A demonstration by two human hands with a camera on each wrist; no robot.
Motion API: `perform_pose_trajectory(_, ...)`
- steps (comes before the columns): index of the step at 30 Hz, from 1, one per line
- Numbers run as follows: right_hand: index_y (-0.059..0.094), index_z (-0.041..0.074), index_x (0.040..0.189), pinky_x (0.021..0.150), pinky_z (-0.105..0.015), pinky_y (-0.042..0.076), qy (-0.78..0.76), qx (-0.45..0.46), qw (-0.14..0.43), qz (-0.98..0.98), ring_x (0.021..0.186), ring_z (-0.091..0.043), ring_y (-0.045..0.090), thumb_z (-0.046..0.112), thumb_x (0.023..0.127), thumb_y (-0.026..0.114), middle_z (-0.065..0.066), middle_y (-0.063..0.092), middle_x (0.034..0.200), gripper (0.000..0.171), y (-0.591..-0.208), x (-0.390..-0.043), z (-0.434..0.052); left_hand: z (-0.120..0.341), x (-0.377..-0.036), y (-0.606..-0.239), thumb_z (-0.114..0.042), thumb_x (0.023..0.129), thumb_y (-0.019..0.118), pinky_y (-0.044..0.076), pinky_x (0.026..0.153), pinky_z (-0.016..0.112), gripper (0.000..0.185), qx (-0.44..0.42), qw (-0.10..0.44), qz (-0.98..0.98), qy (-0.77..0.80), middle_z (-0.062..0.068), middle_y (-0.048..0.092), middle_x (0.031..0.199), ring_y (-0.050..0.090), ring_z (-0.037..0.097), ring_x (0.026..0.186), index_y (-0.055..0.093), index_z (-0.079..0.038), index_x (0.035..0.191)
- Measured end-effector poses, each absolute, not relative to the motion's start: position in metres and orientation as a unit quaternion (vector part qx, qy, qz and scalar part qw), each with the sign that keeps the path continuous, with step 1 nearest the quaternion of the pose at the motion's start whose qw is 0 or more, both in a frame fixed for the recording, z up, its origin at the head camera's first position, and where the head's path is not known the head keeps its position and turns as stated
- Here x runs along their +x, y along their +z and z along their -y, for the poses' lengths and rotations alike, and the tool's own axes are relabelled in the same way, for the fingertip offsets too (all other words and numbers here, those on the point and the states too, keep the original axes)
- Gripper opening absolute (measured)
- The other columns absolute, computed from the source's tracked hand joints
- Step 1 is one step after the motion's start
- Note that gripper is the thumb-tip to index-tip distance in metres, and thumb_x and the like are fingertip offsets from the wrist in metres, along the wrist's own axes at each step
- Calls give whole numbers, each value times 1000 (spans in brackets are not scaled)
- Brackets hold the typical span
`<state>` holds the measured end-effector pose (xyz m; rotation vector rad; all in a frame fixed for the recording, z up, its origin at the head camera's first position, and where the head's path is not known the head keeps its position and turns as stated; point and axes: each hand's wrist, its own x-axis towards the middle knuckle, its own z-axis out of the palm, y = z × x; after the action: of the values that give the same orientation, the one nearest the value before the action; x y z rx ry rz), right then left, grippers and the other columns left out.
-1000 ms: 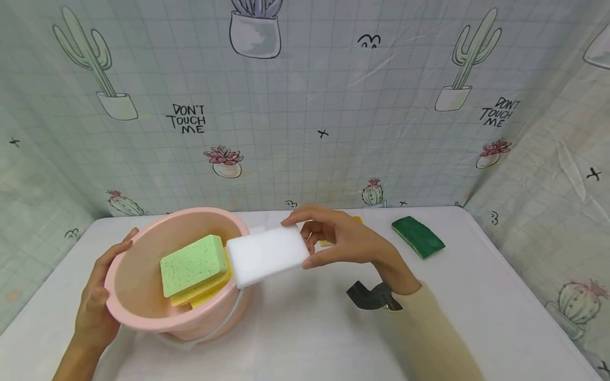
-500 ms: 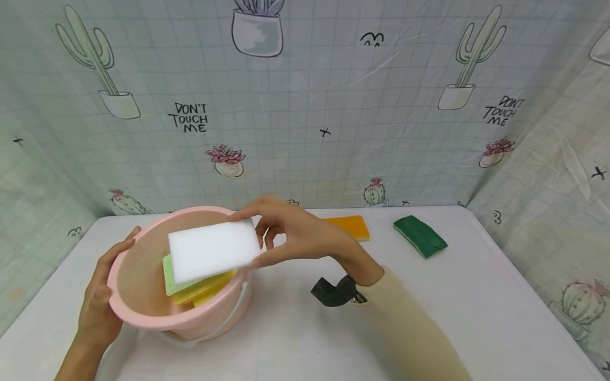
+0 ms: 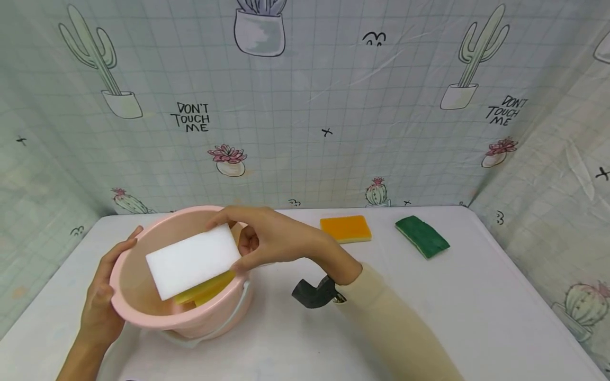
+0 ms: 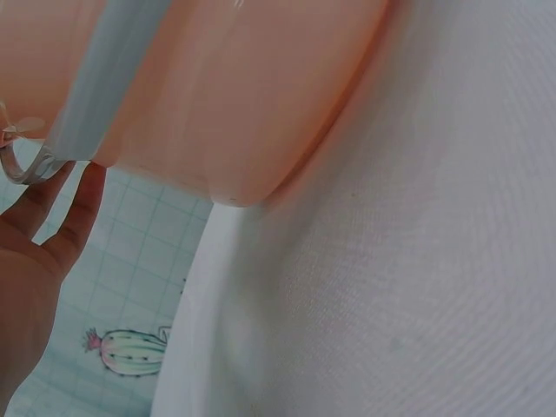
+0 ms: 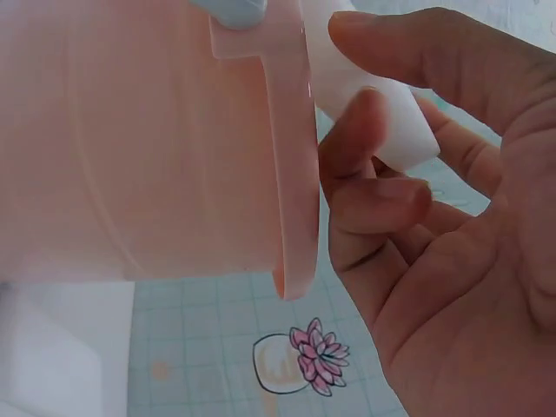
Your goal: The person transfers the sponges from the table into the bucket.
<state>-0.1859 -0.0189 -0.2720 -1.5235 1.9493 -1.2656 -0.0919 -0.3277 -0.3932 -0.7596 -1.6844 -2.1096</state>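
White sponge (image 3: 193,261), a plain rectangular block, sits tilted over the mouth of the pink bucket (image 3: 143,312), pinched at its right end between the thumb and fingers of the right hand (image 3: 267,241); in the right wrist view the same fingers (image 5: 365,139) curl round the sponge's end just beside the bucket's rim. Under it, inside the bucket, the edges of yellow sponges (image 3: 207,291) show. The left hand (image 3: 102,296) grips the bucket's left rim, thumb over the edge and palm against the outer wall, while the left wrist view shows only fingertips by the bucket's clear handle (image 4: 26,165). The bucket stands on the white bench (image 3: 476,296), at its left side. Farther back on the bench lie an orange sponge (image 3: 345,228) and, to its right and apart from it, a dark green scouring pad (image 3: 421,236). A cactus-print curtain (image 3: 305,106) hangs behind.
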Motion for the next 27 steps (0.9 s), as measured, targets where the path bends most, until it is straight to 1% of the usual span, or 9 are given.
perform_pose_trajectory(5,52,13,129,65,-26,51,-442,-553,180,-683,68,-14,57,6,77,78,-1,56,98,58,-272,-186,23,328,-92,-393,-27,96,46,16,111,22,60,-269,171,596,-737,10,22,156,14,20,143,28,2,146)
perform_pose_trajectory(11,59,14,123,62,-25,51,-436,-558,173,-684,62,-11,59,13,84,74,-2,56,83,42,-272,-186,28,327,-94,-393,-27,96,49,15,111,22,61,-292,175,581,-740,12,25,155,15,21,143,29,4,145)
perform_pose_trajectory(13,61,15,121,61,-24,51,-432,-557,168,-689,61,-10,58,13,85,73,-1,55,81,38,-272,-185,29,327,-95,-392,-27,96,48,14,111,22,61,-297,178,579,-738,12,25,155,15,21,143,29,5,144)
perform_pose_trajectory(17,65,14,115,63,-23,49,-424,-560,140,-698,65,-9,56,12,85,73,4,58,87,31,-272,-182,33,327,-95,-392,-27,97,47,15,111,22,61,-302,178,580,-735,13,24,155,15,21,144,28,5,145)
perform_pose_trajectory(22,69,14,105,62,-20,46,-387,-557,106,-727,68,-5,51,13,83,75,10,61,92,23,-271,-178,39,328,-92,-392,-28,97,47,19,110,22,61,-275,167,595,-736,11,22,156,15,21,143,27,2,146)
perform_pose_trajectory(25,68,15,104,63,-16,47,-365,-550,110,-743,68,-2,53,13,83,75,13,62,98,22,-271,-176,43,329,-91,-392,-29,96,47,22,109,21,62,-261,162,602,-737,10,21,157,15,20,143,27,0,147)
perform_pose_trajectory(27,68,14,104,63,-16,48,-364,-546,120,-745,68,-2,54,12,84,75,10,61,99,21,-271,-174,44,330,-91,-392,-30,96,47,22,109,21,62,-258,161,604,-737,10,21,157,15,20,143,27,0,147)
